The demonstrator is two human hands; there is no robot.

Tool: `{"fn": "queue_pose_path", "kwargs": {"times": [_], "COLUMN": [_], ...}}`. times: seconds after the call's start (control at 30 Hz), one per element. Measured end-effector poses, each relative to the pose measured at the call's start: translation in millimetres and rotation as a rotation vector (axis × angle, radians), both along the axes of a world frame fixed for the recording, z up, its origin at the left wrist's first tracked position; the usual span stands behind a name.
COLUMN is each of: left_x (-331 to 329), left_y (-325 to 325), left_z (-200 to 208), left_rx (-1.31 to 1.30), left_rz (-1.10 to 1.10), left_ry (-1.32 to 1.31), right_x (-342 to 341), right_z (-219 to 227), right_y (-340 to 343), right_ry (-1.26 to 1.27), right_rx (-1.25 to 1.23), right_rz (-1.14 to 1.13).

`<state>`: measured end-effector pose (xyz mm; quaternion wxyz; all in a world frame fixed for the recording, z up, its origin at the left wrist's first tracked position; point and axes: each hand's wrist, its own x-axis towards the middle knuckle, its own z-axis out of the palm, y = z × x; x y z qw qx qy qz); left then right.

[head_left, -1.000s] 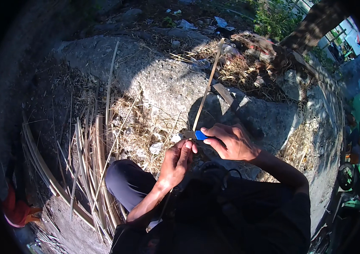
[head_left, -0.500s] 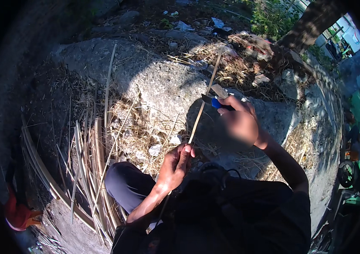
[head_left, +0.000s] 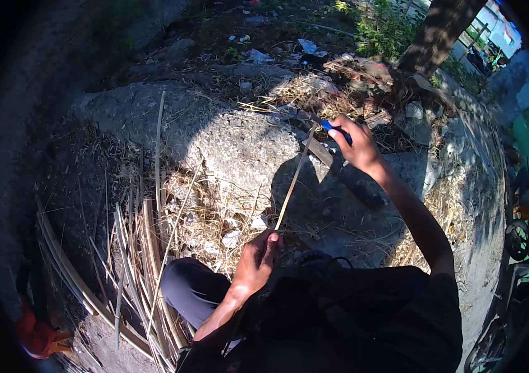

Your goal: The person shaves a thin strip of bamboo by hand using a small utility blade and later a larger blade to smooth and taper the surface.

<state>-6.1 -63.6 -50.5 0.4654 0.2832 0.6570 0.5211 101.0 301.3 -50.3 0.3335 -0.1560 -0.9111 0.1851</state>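
Note:
My left hand is closed, pinching the near end of a thin pale strip, which looks like split bamboo or cane. The strip slants up and away over the shadowed rock. Close to its far tip, my right hand grips the blue handle of a knife. The knife's dark blade points to the upper left, by the tip of the strip; whether they touch I cannot tell. Beneath, a flat grey-brown piece, perhaps wood, lies on the rock.
A bundle of long pale strips lies left of my knee. Dry shavings cover the rock. A tree trunk stands at the upper right. A person in red shows at the lower left.
My right hand and the knife have moved up and away along the strip to its far tip. The left hand keeps its pinch. The whole view has shifted slightly.

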Motion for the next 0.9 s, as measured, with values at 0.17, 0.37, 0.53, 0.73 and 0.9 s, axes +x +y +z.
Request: {"fn": "queue_pose_path", "kwargs": {"times": [0.17,0.37,0.53,0.73,0.9], "left_x": [0.6,-58.0,-90.8,-103.4,-72.4], "left_y": [6.7,8.6,37.3,79.9,108.7], "left_z": [-36.7,-9.4,40.6,44.6,5.0], "left_rx": [0.040,0.020,0.116,-0.056,0.126], "left_rz": [-0.032,0.067,-0.084,-0.303,-0.474], "left_ry": [0.074,-0.083,0.658,1.401,1.340], "right_x": [69.4,104.2,133.3,81.8,75.3], "right_z": [-42.9,-116.9,-166.1,-58.3,-3.5], "right_y": [148.9,2.6,-44.1,-80.0,-96.7], "right_ry": [-0.008,-0.866,-0.786,-0.030,-0.128], "right_rx": [-0.004,-0.164,-0.210,-0.006,-0.027], "right_rz": [-0.517,-0.234,-0.126,-0.213,0.047]}}
